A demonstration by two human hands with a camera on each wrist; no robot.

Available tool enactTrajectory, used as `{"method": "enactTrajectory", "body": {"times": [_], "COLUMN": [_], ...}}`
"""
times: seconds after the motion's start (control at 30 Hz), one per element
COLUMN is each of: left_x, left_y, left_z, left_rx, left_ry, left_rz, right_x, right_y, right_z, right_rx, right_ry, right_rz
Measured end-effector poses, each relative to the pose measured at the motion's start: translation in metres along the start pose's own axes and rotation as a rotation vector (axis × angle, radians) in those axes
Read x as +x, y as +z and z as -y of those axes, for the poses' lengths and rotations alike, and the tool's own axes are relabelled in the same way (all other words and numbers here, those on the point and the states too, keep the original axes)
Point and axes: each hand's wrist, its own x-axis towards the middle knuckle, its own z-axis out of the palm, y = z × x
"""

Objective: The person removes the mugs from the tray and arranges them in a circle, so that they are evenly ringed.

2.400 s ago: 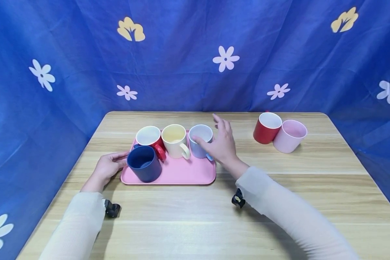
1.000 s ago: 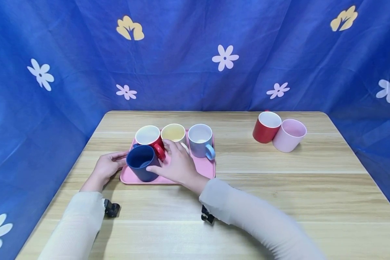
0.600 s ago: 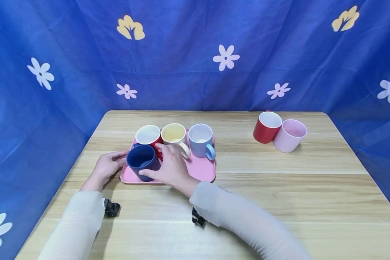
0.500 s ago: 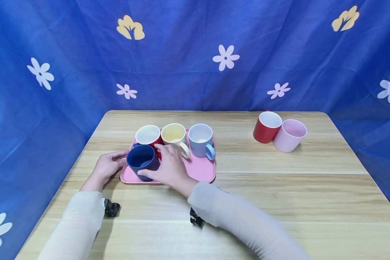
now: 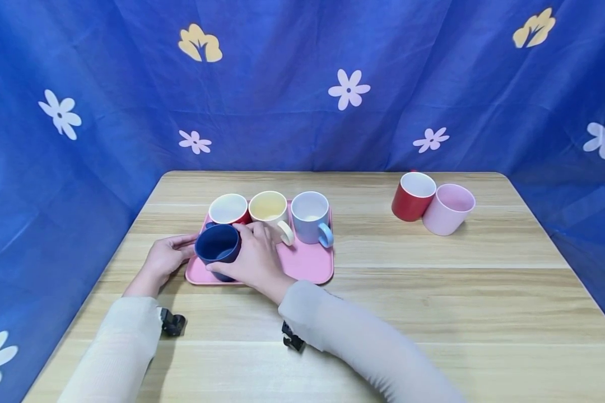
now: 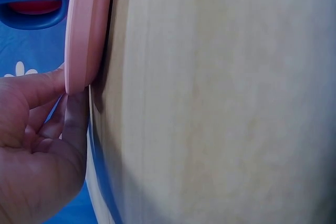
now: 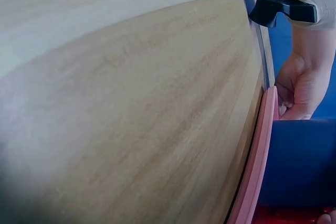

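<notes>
On the left side of the table lies a pink tray (image 5: 310,264) bearing several mugs. My right hand (image 5: 256,256) grips the dark blue mug (image 5: 218,243) at the tray's front left, thumb on its near side and fingers around the far side. My left hand (image 5: 165,260) pinches the tray's left edge; in the left wrist view its thumb (image 6: 47,83) is on one face of the rim and fingers on the other. Behind stand a red mug (image 5: 228,209), white inside and partly hidden, a cream mug (image 5: 269,208) and a light blue mug (image 5: 310,219).
A second red mug (image 5: 412,200) and a pink mug (image 5: 448,210) stand close together at the table's back right. The wooden table (image 5: 459,308) ends at a blue curtain (image 5: 282,112) with flower prints. A small black camera is strapped on each wrist.
My right hand has left the light blue mug, moved left across the tray and closed around the dark blue mug. My left hand stays at the tray's edge.
</notes>
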Motion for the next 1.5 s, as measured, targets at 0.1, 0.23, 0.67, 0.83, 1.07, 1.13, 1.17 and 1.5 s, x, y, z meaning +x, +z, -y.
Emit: {"method": "enactTrajectory", "body": {"times": [0.1,0.23,0.67,0.83,1.07,1.13,1.17,1.5], "left_x": [0.0,-0.001,0.0,0.0,-0.001,0.0,0.0,0.003], "left_y": [0.0,0.0,0.001,0.001,0.002,0.002,0.002,0.004], "left_z": [0.0,0.0,-0.002,-0.002,-0.002,-0.002,-0.002,-0.001], "left_rx": [0.012,0.013,-0.019,-0.028,-0.013,-0.01,-0.009,0.052], "left_ry": [-0.007,-0.012,-0.002,0.001,-0.006,0.003,0.008,0.012], "left_rz": [0.0,0.001,-0.004,-0.004,-0.008,-0.009,-0.01,-0.06], "right_x": [0.001,0.001,-0.003,-0.005,-0.008,-0.008,-0.008,-0.012], "right_y": [0.002,0.005,0.006,0.005,0.001,-0.001,-0.002,-0.022], "right_z": [0.0,-0.002,-0.006,-0.008,-0.01,-0.009,-0.009,0.002], "right_rx": [0.008,0.048,0.147,0.191,0.251,0.26,0.264,0.334], "right_ry": [-0.001,-0.017,-0.081,-0.091,-0.115,-0.13,-0.136,-0.171], "right_rz": [-0.013,-0.038,-0.072,-0.069,-0.103,-0.113,-0.115,-0.138]}}
